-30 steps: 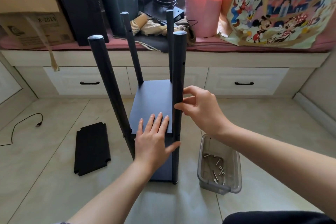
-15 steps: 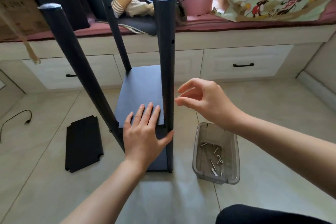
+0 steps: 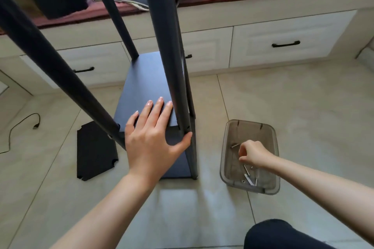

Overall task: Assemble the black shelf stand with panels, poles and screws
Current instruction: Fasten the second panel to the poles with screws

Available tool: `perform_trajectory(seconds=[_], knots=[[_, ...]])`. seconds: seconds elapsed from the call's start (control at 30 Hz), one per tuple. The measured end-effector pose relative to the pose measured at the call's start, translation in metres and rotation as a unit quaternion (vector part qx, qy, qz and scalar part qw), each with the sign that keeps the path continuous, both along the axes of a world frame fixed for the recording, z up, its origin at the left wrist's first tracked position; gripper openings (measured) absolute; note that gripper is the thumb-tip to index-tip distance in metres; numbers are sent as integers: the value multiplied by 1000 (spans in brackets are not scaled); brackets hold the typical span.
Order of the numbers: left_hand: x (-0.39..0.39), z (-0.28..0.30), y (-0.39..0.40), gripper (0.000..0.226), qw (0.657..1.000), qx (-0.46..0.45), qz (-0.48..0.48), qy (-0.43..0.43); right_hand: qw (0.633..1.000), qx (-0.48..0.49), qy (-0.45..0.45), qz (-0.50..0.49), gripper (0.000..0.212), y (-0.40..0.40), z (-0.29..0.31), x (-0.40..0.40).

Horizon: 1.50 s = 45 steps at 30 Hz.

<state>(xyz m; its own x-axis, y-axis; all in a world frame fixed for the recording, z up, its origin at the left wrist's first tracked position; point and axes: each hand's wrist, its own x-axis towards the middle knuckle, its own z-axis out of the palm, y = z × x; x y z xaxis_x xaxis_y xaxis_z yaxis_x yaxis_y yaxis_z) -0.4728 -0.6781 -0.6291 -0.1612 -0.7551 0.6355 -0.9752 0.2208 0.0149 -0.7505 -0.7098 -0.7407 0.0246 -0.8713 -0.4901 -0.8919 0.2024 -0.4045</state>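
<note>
The black shelf stand stands on the tiled floor, a black panel [image 3: 145,81] fixed between several upright black poles. My left hand [image 3: 153,137] lies flat on that panel, fingers straight, thumb against the near right pole [image 3: 168,50]. My right hand [image 3: 251,154] reaches down into a clear plastic tub [image 3: 269,133] to the right of the stand, its fingers curled together over the loose screws [image 3: 249,178]; whether it pinches one is hidden. A spare black panel [image 3: 95,151] lies flat on the floor to the left.
White drawers [image 3: 283,40] with black handles run under a cushioned window bench at the back, piled with clutter. A black cable [image 3: 22,125] lies on the floor at far left. My dark-clothed knee [image 3: 283,234] shows at the bottom right.
My right hand left the near right pole and dropped into the screw tub. The view has moved closer and tilted down. My left hand stays flat on the panel.
</note>
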Motion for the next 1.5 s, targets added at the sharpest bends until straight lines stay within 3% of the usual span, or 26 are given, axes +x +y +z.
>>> perform_trajectory(seconds=[0.17, 0.27, 0.37, 0.6, 0.7, 0.8, 0.97, 1.17, 1.5], knots=[[-1, 2, 2, 71, 1000, 11, 2, 9, 994, 73, 57, -52, 24, 4, -42, 5], [-1, 2, 2, 71, 1000, 24, 3, 9, 989, 107, 70, -69, 21, 9, -56, 6], [-1, 1, 2, 70, 1000, 18, 2, 16, 988, 106, 75, -79, 10, 11, -67, 3], [-3, -1, 1, 67, 1000, -9, 0, 25, 985, 93, 63, -130, 35, 14, -73, 7], [-3, 0, 1, 67, 1000, 1, 1, 26, 989, 79, 31, -120, 23, 12, -62, 12], [-4, -1, 3, 68, 1000, 3, 3, 30, 993, 67, -15, -94, 20, 12, -36, 17], [-10, -4, 6, 68, 998, 9, 8, 61, 990, 51, -118, -59, 21, 17, 63, 33], [-15, 2, 13, 70, 995, 59, 23, 78, 962, 55, -253, -92, 13, 36, 169, 61], [-20, 7, 32, 65, 988, 63, -12, 140, 921, 81, -323, -201, 5, 65, 212, 109]])
